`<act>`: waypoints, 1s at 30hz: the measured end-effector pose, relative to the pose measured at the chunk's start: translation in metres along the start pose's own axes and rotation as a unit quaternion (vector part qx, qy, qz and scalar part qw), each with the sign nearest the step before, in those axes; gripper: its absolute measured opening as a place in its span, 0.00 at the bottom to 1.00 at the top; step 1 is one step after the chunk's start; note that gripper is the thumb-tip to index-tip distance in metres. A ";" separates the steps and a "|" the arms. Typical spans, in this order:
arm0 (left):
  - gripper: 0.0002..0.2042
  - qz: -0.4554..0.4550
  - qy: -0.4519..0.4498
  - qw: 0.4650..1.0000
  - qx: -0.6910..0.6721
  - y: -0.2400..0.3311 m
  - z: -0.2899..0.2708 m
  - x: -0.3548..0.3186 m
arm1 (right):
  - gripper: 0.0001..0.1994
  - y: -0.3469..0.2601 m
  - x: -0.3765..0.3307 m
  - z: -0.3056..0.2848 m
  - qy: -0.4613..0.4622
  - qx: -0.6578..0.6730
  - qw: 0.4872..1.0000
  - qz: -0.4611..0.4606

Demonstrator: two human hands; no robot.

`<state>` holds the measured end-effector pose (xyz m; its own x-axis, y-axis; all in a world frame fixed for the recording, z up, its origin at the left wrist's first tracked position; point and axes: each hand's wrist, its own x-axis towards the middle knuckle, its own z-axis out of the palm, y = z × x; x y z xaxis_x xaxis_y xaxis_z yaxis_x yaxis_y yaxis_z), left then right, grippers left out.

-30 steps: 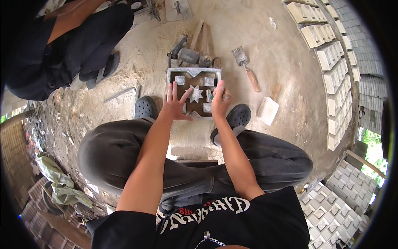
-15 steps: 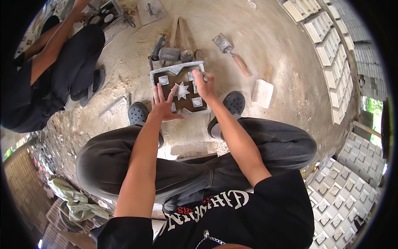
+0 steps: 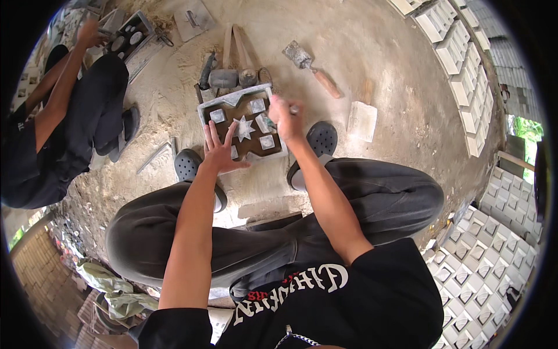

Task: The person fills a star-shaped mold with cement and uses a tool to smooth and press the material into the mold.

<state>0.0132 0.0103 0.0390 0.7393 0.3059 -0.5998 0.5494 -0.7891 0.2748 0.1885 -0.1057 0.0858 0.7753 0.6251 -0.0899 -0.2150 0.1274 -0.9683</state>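
A square metal mould (image 3: 231, 102) lies on the sandy ground between my feet, with a pale star piece (image 3: 244, 128) and several small square pieces inside it. My left hand (image 3: 220, 148) rests flat with fingers spread on the mould's near left part. Over the mould's right side, my right hand (image 3: 285, 116) is closed around a small tool whose shape I cannot make out.
A trowel (image 3: 311, 67), a mallet (image 3: 224, 77) and wooden strips (image 3: 235, 46) lie beyond the mould. A white block (image 3: 361, 121) sits to the right. Another person (image 3: 75, 116) squats at the left over a second mould (image 3: 125, 38). Rows of white cast blocks (image 3: 459, 52) line the right.
My right hand left the mould's right edge and now grips a small tool above the mould. My left hand stayed on the mould's left part. The view shifted slightly.
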 end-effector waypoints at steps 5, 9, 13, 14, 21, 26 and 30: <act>0.65 0.007 0.002 1.000 -0.009 -0.001 0.003 0.002 | 0.18 0.020 0.005 0.004 -0.029 -0.107 0.994 -0.007; 0.65 0.000 0.001 1.000 -0.006 -0.001 -0.003 -0.001 | 0.15 -0.005 -0.005 0.003 -0.041 -0.022 0.999 0.012; 0.63 0.005 0.009 1.000 -0.018 0.003 0.001 0.003 | 0.14 0.042 0.004 -0.006 -0.077 -0.083 0.993 -0.040; 0.63 0.008 0.013 1.000 -0.020 0.003 -0.002 0.004 | 0.15 0.045 0.008 -0.006 -0.079 -0.073 0.993 -0.041; 0.63 0.006 0.027 0.999 -0.017 -0.002 0.005 0.002 | 0.15 0.010 -0.004 -0.003 -0.107 -0.105 0.987 -0.061; 0.63 -0.009 0.018 1.000 -0.017 -0.005 0.006 -0.003 | 0.17 0.013 -0.006 0.001 -0.083 -0.059 0.994 0.026; 0.63 -0.001 0.024 0.999 -0.028 -0.002 0.001 -0.003 | 0.18 0.019 -0.021 -0.008 -0.051 -0.086 0.991 -0.084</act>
<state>0.0092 0.0103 0.0395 0.7555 0.3337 -0.5638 0.5707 -0.7579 0.3161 0.1728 -0.1230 0.0674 0.7263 0.6812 0.0925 0.0239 0.1094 -0.9937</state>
